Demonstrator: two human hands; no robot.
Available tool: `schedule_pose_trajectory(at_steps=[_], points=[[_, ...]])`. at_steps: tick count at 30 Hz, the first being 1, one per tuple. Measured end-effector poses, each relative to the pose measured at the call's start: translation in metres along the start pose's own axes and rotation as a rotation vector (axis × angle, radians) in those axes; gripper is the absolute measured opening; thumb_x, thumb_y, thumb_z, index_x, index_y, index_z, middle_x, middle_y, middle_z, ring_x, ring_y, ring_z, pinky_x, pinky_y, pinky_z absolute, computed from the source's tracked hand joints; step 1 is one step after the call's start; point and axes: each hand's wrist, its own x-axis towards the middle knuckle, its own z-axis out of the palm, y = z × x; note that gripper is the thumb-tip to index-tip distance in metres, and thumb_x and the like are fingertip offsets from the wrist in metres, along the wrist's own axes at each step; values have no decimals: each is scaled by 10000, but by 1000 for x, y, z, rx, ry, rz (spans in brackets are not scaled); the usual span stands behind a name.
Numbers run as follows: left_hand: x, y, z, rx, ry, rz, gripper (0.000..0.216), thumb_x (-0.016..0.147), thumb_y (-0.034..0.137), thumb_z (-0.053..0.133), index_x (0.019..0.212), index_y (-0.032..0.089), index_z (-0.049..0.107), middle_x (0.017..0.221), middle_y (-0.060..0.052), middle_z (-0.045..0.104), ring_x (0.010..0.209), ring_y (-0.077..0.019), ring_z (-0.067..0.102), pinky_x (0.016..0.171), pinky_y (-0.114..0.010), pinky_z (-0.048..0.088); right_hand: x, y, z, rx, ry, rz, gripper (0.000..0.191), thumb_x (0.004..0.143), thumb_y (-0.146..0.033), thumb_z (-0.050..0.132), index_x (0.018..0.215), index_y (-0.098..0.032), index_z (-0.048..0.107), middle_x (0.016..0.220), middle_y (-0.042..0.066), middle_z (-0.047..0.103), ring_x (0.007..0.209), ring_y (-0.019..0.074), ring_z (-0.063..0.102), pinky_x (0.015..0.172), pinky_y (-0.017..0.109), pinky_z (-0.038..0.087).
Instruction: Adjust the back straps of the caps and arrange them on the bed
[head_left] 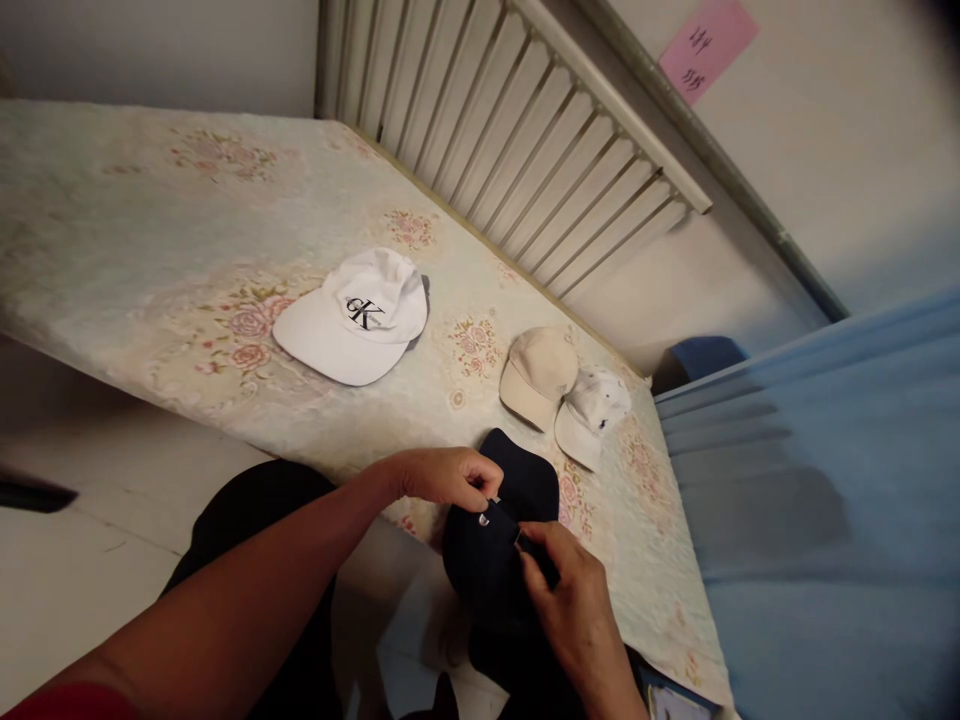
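A dark navy cap [501, 520] lies at the near edge of a flowered mattress [150, 230]. My left hand [442, 475] is closed in a pinch on the cap's back strap by a small metal buckle [484, 519]. My right hand [574, 590] is closed too, gripping the strap's other end from the near side. Further up the mattress lie a white cap with a black logo [352, 315], a beige cap [536, 375] and a small white cap with dark specks [592, 410], which touches the beige one.
A slatted metal bed rail [540, 130] runs along the mattress's far side against the wall. A pink note [705, 45] is stuck on the wall. A blue curtain [825, 500] hangs on the right. Pale floor [90, 520] lies on the left.
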Motion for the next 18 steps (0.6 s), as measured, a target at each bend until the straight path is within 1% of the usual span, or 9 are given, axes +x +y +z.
schedule_pose_trajectory(at_steps=[3,7,13,18], points=[[0,0,0,-7,7,-3,108,671,121,541,619,161,457,695,36,508,664,-96,458,621,-214,356,0,1,-1,17,-1,0,225,824,-136,482,974,-228,623,906,29,684,830,169,651,733,269,493],[1,0,0,-16,9,-11,101,670,131,542,621,159,458,685,41,500,651,-90,455,614,-211,349,0,2,0,22,-7,30,244,817,-140,490,1001,-231,620,938,28,683,866,174,644,773,276,481],[0,0,0,-5,7,-16,95,675,136,535,625,161,459,674,44,487,643,-87,441,609,-212,337,0,1,0,53,-20,74,184,827,-183,496,949,-231,626,907,22,681,849,177,639,767,284,469],[0,-1,0,9,13,-15,91,678,141,537,628,162,464,668,47,481,649,-89,432,616,-212,336,-1,-2,2,111,-35,109,257,817,-216,532,1064,-237,600,1010,30,672,926,190,629,806,293,466]])
